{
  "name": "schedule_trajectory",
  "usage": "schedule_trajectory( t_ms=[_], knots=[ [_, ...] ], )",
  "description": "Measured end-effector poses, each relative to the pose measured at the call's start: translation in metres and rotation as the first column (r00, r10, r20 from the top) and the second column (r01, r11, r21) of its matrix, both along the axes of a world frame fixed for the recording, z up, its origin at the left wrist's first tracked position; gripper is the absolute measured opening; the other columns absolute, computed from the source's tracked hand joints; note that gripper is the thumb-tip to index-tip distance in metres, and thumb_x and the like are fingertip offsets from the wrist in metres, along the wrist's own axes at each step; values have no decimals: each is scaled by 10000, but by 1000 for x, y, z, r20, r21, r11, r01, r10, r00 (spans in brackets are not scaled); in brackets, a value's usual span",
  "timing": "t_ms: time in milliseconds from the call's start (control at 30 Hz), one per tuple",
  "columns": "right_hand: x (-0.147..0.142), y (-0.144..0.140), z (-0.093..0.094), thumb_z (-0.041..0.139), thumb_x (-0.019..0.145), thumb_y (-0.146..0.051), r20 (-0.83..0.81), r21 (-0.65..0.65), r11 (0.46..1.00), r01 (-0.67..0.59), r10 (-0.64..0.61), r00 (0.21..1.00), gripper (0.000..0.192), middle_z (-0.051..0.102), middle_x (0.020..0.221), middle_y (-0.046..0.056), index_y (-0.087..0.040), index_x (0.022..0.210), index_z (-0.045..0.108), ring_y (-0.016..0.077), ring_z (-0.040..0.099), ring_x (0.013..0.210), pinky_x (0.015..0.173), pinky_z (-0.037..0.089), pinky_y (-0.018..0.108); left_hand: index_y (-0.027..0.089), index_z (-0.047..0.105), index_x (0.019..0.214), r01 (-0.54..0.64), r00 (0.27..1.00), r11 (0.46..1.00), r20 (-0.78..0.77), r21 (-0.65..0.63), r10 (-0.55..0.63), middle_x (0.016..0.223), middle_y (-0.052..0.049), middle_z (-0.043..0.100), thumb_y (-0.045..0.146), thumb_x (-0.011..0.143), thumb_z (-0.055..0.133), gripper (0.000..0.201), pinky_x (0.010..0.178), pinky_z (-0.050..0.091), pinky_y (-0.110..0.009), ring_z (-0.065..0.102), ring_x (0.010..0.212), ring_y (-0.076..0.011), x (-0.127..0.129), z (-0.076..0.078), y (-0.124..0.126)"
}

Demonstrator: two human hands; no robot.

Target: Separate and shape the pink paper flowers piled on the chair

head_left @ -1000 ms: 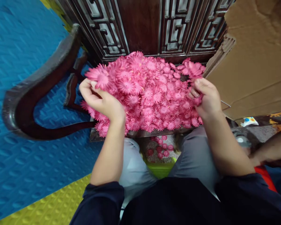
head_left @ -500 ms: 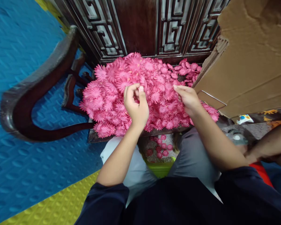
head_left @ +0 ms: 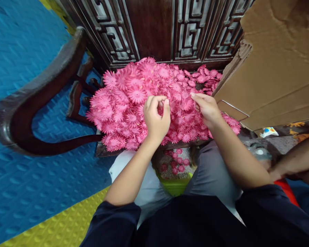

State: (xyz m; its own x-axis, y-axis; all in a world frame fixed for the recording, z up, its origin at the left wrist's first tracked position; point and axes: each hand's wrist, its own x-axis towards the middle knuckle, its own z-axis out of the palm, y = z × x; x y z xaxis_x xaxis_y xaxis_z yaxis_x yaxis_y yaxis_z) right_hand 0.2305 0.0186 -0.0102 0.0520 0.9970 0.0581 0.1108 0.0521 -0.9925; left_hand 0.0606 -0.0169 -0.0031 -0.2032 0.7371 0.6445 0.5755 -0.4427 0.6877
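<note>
Pink flower heads [head_left: 121, 113] lie heaped along the dark wooden seat [head_left: 101, 150] in the head view, filling most of it from the curved armrest [head_left: 38, 82] to the brown cardboard [head_left: 280, 68]. Whether that cardboard is the side of a box cannot be told. More pink blooms [head_left: 179, 160] lie on the speckled floor below, seen between the knees. Near them is a green plastic object [head_left: 176, 187], its inside hidden. On the right, near another person's forearm [head_left: 296, 157], is a clear container [head_left: 260, 152], too blurred to show any contents.

The left hand [head_left: 157, 118] is over the middle of the heap, forefinger bent towards the thumb; the right hand [head_left: 207, 108] is over its right part, thumb and forefinger together. Whether either grips anything cannot be told.

A second ago the hands were wide apart, a bloom at the fingers of each. Since the last frame the left has edged closer to the right, which has barely shifted.
</note>
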Motion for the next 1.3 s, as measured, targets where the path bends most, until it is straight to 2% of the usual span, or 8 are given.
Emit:
schedule_trajectory(
  t_ms=[200, 367, 567, 700, 867, 1000, 1133, 1300],
  knots=[
    [-9, -3, 3, 718, 630, -417, -139, -14, 996, 89, -90, 986, 234, 577, 607, -33, -199, 607, 636, 82, 481, 593, 670, 402, 269, 188, 532, 732, 47, 987, 999, -152, 17, -44, 778, -38, 579, 212, 787, 526, 60, 748, 414, -313, 545, 795, -172, 4, 0, -3],
    [-10, -5, 6, 741, 611, -375, -164, 6, 996, 84, -82, 983, 201, 592, 593, -39, -198, 572, 654, 70, 466, 579, 684, 393, 266, 194, 518, 745, 80, 990, 997, -113, -15, -81, 836, -26, 646, 162, 763, 525, 37, 794, 419, -306, 584, 842, -164, 6, 1, -5],
    [-12, -7, 8, 724, 636, -345, -131, 38, 997, 72, -67, 989, 166, 608, 615, -37, -196, 592, 663, 75, 498, 602, 721, 415, 271, 195, 527, 758, 63, 995, 998, -71, -23, -64, 730, 7, 625, 197, 787, 516, 31, 708, 411, -281, 571, 724, -135, 6, 0, -5],
    [-9, 3, -1, 701, 666, -357, -108, 59, 980, 190, -183, 977, 178, 620, 646, -28, -198, 608, 645, 91, 529, 634, 757, 437, 292, 194, 555, 782, 31, 996, 999, -84, 17, -29, 800, -16, 626, 219, 814, 519, 54, 771, 411, -298, 574, 810, -153, 4, 1, -4],
    [-3, 21, -17, 695, 678, -329, 47, 72, 966, 250, -254, 966, 194, 610, 704, -9, -184, 806, 680, 107, 525, 643, 709, 446, 302, 201, 603, 805, -2, 995, 1000, -98, -7, 1, 904, -48, 578, 312, 836, 540, 132, 878, 390, -339, 541, 926, -184, 3, 0, -2],
    [-6, 16, -13, 700, 680, -332, 122, 148, 956, 254, -273, 954, 332, 541, 659, -35, -190, 975, 643, 82, 437, 553, 635, 431, 280, 198, 615, 808, -7, 998, 1000, -62, -25, 6, 876, -37, 569, 327, 846, 534, 157, 851, 413, -315, 545, 899, -164, 2, -2, -1],
    [-20, -11, 9, 668, 718, -360, 117, 293, 947, 135, -175, 978, 211, 544, 648, -30, -183, 834, 666, 82, 439, 586, 669, 429, 271, 193, 628, 817, 9, 1000, 999, -2, -46, -9, 871, -32, 579, 308, 845, 544, 145, 847, 435, -294, 552, 892, -146, 2, -1, 0],
    [-38, -36, 23, 671, 706, -370, 34, 139, 989, -53, 49, 998, 193, 592, 678, -31, -193, 782, 682, 68, 416, 572, 618, 408, 246, 201, 627, 821, 69, 997, 996, 38, -61, -67, 873, -31, 576, 296, 846, 547, 127, 852, 445, -288, 560, 900, -144, 4, 1, -3]
  ],
)
